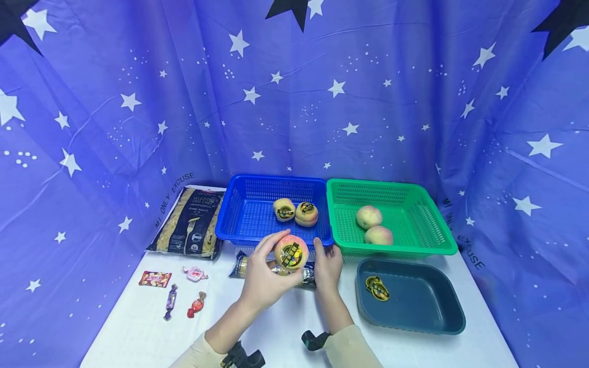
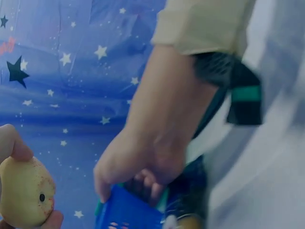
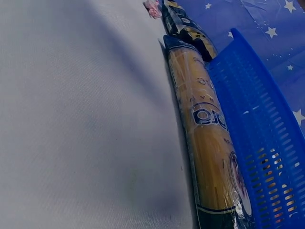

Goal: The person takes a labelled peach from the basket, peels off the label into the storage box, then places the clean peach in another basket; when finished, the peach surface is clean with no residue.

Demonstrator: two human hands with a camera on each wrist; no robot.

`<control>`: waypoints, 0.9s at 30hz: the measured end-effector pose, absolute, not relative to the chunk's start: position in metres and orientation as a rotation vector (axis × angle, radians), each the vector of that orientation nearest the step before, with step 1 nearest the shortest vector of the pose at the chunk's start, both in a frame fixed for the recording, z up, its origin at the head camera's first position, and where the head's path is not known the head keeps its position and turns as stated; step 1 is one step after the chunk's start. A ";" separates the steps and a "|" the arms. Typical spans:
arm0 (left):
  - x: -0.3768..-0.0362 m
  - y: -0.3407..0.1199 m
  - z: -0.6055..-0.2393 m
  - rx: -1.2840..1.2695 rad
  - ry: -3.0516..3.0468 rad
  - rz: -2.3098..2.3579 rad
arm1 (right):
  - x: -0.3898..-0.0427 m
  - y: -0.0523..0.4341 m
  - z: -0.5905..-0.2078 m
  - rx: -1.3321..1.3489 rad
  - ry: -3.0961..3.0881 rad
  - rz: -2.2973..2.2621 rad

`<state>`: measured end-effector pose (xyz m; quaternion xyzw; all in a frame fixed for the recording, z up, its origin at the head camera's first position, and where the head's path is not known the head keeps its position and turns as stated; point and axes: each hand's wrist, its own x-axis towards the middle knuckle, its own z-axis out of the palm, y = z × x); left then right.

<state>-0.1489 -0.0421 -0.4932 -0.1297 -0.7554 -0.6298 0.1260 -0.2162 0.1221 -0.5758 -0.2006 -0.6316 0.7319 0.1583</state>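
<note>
My left hand (image 1: 268,278) holds a pink and yellow peach (image 1: 292,252) between thumb and fingers, above a bag of spaghetti (image 3: 202,133). A black and gold sticker (image 1: 293,255) faces up on this peach. At the front right corner of the blue basket (image 1: 274,238), my right hand (image 1: 328,268) grips the rim; its curled fingers show in the left wrist view. Inside that basket lie two peaches (image 1: 306,214) with similar stickers. The green basket (image 1: 434,250) beside it holds two peaches (image 1: 379,235) on which no sticker shows.
A dark tray (image 1: 423,304) at the right front holds black and gold stickers (image 1: 377,289). A bag of penne (image 1: 189,222) lies left of the blue basket. Several wrapped candies (image 1: 196,304) lie at the left front. A starry blue curtain (image 1: 294,102) surrounds the table.
</note>
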 end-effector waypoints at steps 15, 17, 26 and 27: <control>-0.109 -0.044 -0.529 -0.291 -2.261 -1.976 | -0.214 0.125 -0.572 -0.587 -1.849 2.070; -0.107 -0.044 -0.532 -0.294 -2.262 -1.977 | -0.214 0.126 -0.570 -0.613 -1.876 2.070; -0.102 -0.046 -0.541 -0.286 -2.266 -1.947 | -0.195 0.137 -0.556 -0.536 -1.916 2.249; -0.102 -0.046 -0.541 -0.281 -2.269 -1.945 | -0.190 0.138 -0.555 -0.517 -1.927 2.256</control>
